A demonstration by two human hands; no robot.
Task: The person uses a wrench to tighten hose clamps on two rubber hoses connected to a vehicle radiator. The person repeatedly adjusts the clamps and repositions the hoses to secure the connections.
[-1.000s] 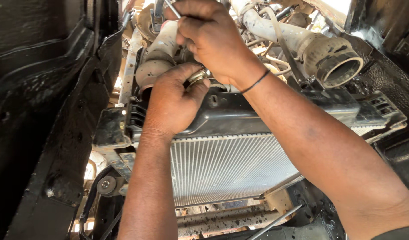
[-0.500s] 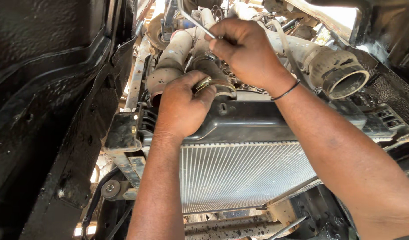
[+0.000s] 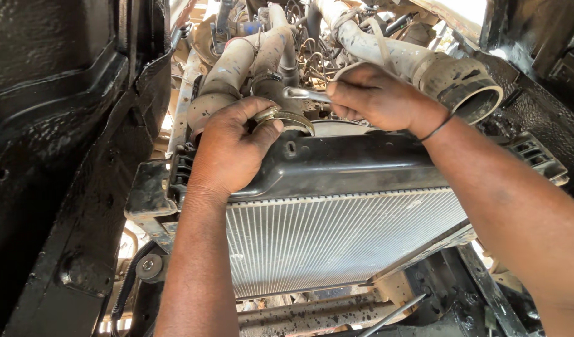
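Far left: black painted body panel (image 3: 56, 156), rough texture, filling the edge of the view. Beside it a dusty black bracket (image 3: 151, 190) at the corner of the radiator.

Your left hand (image 3: 231, 153) sits at the top left of the radiator (image 3: 337, 240) — fingers curled over the metal hose clamp (image 3: 286, 118), thumb and fingertips pinching its band. The clamp rings the end of the dusty rubber hose (image 3: 228, 78), where the hose meets the neck on the black plastic radiator tank (image 3: 349, 165). The hose runs up and away from you into the engine bay.

Centre: silver spanner (image 3: 304, 94), lying roughly level, its head at the clamp just above your left fingertips. The ribbed aluminium core of the radiator is below the tank, tilted down to the right.

Your right hand (image 3: 377, 97) is clenched around the spanner's handle — the shaft is hidden inside the fist. A thin dark band (image 3: 438, 128) circles that wrist.

Right: a large-bore intake pipe (image 3: 455, 78) with an open round mouth, just behind your right wrist. Whether it touches the wrist, cannot tell.

Bottom: a thin metal rod (image 3: 393, 315) lies across the frame below the radiator.
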